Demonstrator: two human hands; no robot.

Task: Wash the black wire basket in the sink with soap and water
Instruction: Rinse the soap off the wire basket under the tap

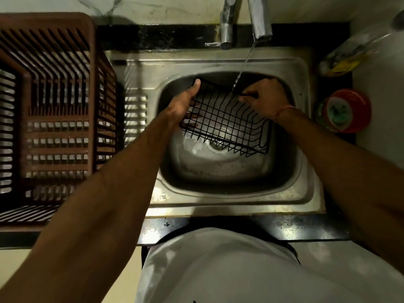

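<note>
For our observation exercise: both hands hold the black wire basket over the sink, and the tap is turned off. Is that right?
Not quite. The head view shows water running from the tap onto the basket. The rest stands: left hand and right hand hold it over the sink.

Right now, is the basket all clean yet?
Not yet. Done: tap running, basket in the sink. In hand: left hand and right hand hold it under the water. No suds show, so soaping and rinsing seem left.
</note>
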